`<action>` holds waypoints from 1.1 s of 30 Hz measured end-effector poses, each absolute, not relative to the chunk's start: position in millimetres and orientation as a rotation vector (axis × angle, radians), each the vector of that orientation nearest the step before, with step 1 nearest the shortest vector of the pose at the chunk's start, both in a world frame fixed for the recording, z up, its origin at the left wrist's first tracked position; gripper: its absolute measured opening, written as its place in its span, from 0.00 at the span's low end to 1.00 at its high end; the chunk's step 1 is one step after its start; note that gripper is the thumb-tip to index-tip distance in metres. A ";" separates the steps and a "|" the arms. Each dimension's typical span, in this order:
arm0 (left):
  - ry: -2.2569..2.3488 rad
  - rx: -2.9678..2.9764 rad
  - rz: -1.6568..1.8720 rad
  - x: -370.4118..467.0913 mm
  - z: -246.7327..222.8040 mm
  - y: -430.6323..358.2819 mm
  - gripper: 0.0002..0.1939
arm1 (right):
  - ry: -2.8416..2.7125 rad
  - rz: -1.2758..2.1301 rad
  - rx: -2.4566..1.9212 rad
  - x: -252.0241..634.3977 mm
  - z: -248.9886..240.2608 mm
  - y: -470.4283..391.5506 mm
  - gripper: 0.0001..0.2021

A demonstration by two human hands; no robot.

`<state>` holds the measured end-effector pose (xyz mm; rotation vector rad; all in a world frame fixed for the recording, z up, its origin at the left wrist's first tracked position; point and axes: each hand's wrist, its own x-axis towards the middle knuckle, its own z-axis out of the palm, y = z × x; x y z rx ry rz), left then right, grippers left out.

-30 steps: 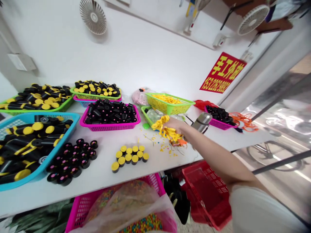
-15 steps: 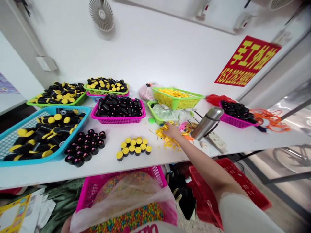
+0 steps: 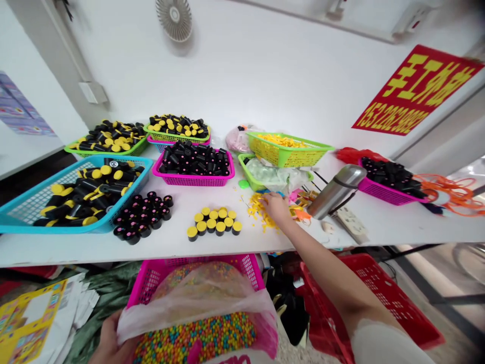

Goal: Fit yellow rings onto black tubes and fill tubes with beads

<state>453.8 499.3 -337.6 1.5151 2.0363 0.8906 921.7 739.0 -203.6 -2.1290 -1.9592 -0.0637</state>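
On the wall the red sign (image 3: 419, 91) carries big yellow characters, 手工外 and one more I can't make out for sure, with a row of digits beneath that begins 153; the rest is too smeared to trust. Pink lettering (image 3: 237, 359) shows at the bottom of my plastic bag (image 3: 204, 298), cut off by the edge of view.

My left hand (image 3: 109, 341) is closed on the near-left edge of that bag, which sits in the pink basket (image 3: 142, 283) below the counter (image 3: 182, 199), full of small coloured beads (image 3: 197, 333). Half a second ago only a sliver of this hand showed — now its fingers are plain to see.

My right hand (image 3: 276, 207) is down at the loose yellow pieces (image 3: 257, 212) on the counter, fingers bent; I can't tell whether they grip any. A second ago it held a thick yellow clump up off the counter; now the pieces lie spread under and beside my fingers.

The steel flask (image 3: 337, 192) leans to the right of that hand, near the socket strip (image 3: 352, 222). Left of the yellow pieces stand the yellow-topped cylinders (image 3: 212, 222), then the black cylinders with pink dots (image 3: 144, 217) — beside the blue basket (image 3: 56, 230).
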 end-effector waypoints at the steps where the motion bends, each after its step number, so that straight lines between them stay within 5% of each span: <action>1: 2.025 1.524 0.907 450.5 -335.5 500.3 0.22 | -1.983 -0.070 -2.122 921.9 -203.5 739.1 0.13; 6: 2.020 1.803 0.781 423.1 -308.7 513.1 0.32 | -2.021 -0.082 -2.108 910.3 -197.8 738.8 0.19; 13: 1.962 2.230 1.023 424.1 -238.1 572.5 0.24 | -2.293 0.233 -1.757 843.8 -192.2 777.0 0.15; 19: 2.433 1.773 1.129 443.4 -241.7 625.5 0.31 | -2.492 0.588 -1.583 804.6 -209.5 810.7 0.11; 27: 2.421 1.435 1.165 461.3 -241.6 643.2 0.22 | -2.335 0.426 -1.680 815.8 -186.2 809.3 0.01; 33: 2.263 1.516 1.250 461.1 -241.6 630.3 0.24 | -1.866 0.498 -1.568 820.8 -164.2 732.8 0.13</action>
